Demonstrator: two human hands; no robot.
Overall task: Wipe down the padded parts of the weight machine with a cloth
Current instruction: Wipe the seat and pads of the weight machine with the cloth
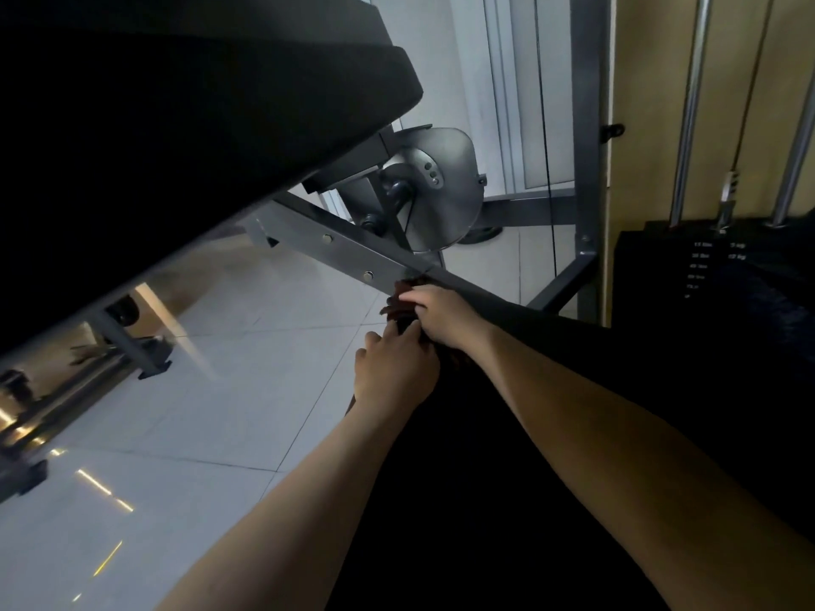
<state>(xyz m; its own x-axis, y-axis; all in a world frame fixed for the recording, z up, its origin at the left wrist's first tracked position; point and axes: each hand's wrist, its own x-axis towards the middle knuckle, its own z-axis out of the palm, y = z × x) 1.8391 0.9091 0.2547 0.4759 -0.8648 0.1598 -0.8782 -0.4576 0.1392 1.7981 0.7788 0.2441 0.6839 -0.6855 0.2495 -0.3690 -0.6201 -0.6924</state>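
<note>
Filling the upper left of the frame, the black pad (167, 138) of the weight machine hangs over the grey frame bar (353, 258), well apart from the hands. At centre, the left hand (392, 372) and, just right of it, the right hand (441, 315) both curl their fingers around a dark reddish cloth (399, 302) bunched by the bar. This looks like readying the cloth; the next move calls for carrying it up left to the pad.

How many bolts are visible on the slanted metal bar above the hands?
2: one bolt on the upper part of the bar, another bolt lower, nearer the hands. Others may be hidden.
</note>
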